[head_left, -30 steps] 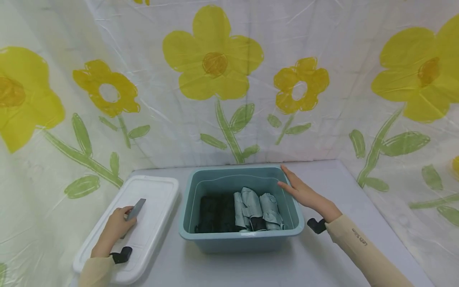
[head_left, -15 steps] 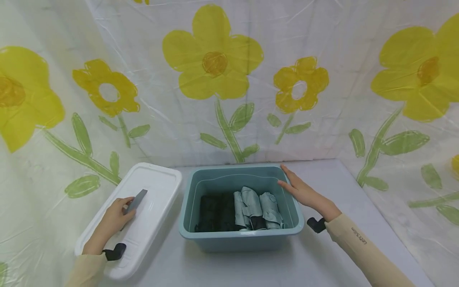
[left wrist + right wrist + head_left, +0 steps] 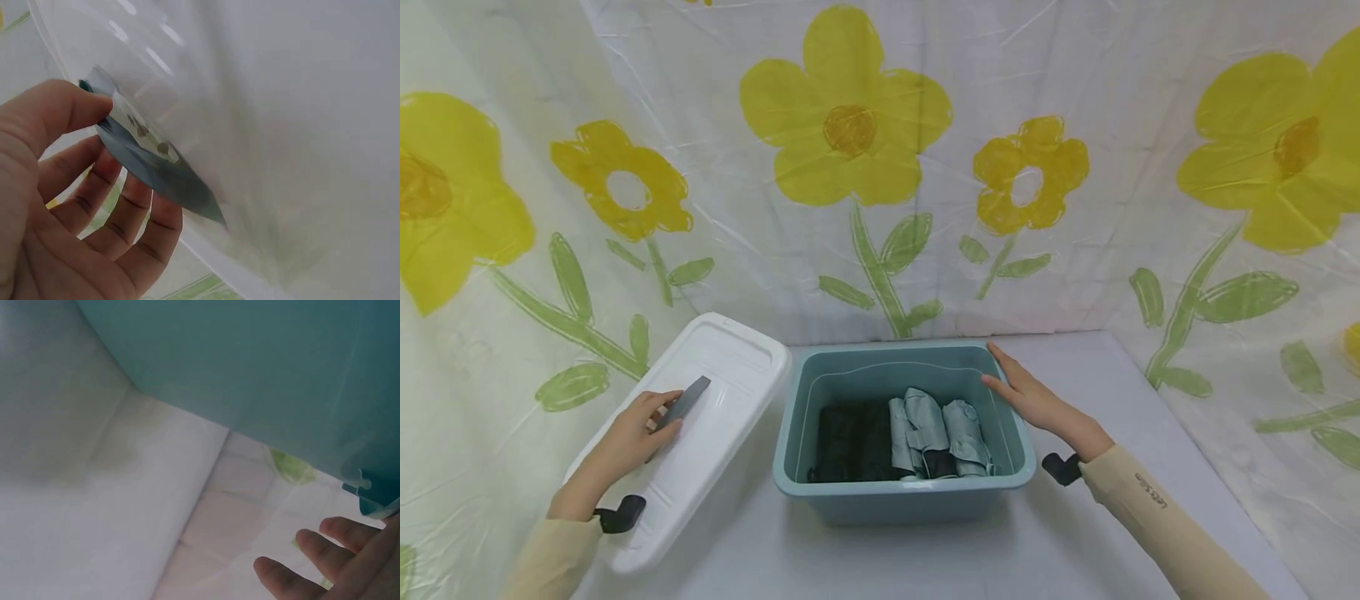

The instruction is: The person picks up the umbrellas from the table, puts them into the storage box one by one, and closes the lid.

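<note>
My left hand [image 3: 628, 435] grips the grey handle [image 3: 683, 403] on a white plastic lid [image 3: 733, 362], thumb on one side and fingers on the other. The lid is tilted, its far end raised. In the left wrist view the handle [image 3: 159, 165] is a curved grey-blue strip between thumb and fingertips. At the centre stands a blue-green plastic bin [image 3: 902, 507]. My right hand [image 3: 1037, 406] rests on its right rim, thumb towards the inside; in the right wrist view the fingers [image 3: 334, 550] are stretched out beside the bin wall [image 3: 250, 369].
Inside the bin, light-blue rolled cloth bundles [image 3: 927, 423] lie on the right and dark bundles [image 3: 852, 442] on the left. The bin stands on a pale table [image 3: 820, 562]. A flower-printed sheet [image 3: 917, 275] hangs behind and along both sides.
My left hand has lifted the lid, whose far end has risen and swung slightly right as the lid tilts. The right hand and the bin have stayed in place.
</note>
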`<state>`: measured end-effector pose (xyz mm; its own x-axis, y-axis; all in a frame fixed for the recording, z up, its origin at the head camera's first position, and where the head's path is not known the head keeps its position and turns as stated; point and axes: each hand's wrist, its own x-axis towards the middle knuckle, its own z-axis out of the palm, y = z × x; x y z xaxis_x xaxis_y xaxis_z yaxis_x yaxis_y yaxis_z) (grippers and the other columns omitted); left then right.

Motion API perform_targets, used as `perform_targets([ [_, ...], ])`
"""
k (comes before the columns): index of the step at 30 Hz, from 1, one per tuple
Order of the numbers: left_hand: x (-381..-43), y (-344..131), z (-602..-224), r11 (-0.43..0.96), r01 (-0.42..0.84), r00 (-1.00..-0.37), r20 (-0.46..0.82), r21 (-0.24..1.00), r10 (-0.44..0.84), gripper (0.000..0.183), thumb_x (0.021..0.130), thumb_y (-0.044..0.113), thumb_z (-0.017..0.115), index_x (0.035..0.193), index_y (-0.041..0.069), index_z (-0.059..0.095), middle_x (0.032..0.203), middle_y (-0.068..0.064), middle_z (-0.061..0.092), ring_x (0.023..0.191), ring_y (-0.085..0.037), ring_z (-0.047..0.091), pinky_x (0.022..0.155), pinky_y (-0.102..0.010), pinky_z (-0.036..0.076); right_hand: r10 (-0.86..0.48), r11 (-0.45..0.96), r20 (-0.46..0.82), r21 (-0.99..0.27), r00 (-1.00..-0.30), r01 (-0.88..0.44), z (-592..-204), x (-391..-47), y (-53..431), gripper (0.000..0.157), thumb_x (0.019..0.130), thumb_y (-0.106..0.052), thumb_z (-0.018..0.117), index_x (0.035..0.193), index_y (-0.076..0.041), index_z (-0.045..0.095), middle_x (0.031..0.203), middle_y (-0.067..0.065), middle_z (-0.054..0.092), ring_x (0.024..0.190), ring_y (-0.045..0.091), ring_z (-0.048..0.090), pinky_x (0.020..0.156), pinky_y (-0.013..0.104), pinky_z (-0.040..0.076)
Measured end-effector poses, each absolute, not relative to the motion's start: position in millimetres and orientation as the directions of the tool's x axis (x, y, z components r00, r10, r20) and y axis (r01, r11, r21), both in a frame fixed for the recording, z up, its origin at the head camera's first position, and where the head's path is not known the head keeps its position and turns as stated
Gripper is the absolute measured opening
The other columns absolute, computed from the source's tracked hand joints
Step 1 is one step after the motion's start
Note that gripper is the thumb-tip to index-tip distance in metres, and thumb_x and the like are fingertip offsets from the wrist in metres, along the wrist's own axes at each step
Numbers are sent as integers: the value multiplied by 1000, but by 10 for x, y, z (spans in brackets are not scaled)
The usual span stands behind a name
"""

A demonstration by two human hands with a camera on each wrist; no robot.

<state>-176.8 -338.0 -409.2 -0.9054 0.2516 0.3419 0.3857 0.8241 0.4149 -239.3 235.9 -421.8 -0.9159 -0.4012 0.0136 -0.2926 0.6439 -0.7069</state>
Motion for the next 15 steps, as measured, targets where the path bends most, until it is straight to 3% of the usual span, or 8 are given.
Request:
perform_targets([
  [8,-1813,-3370,-3963,781,500,-851,380,374,363,42,77,-5,67,117,-7,55,96,-10,56,78,-5,48,60,-23,45,-403,642,8,-711,-915,-289,-4216,-2397,2357,68,99,-39,37,150,-11,0,155,16,2,141,38,4,107,61,11],
  [15,-1873,-3322,-3876,714,572,-817,355,403,454,42,76,-6,69,117,-6,57,97,-8,57,79,-5,47,60,-22,46,-405,632,19,-717,-914,-295,-4224,-2396,2361,70,99,-42,36,150,-10,1,155,17,2,141,39,4,107,61,11],
])
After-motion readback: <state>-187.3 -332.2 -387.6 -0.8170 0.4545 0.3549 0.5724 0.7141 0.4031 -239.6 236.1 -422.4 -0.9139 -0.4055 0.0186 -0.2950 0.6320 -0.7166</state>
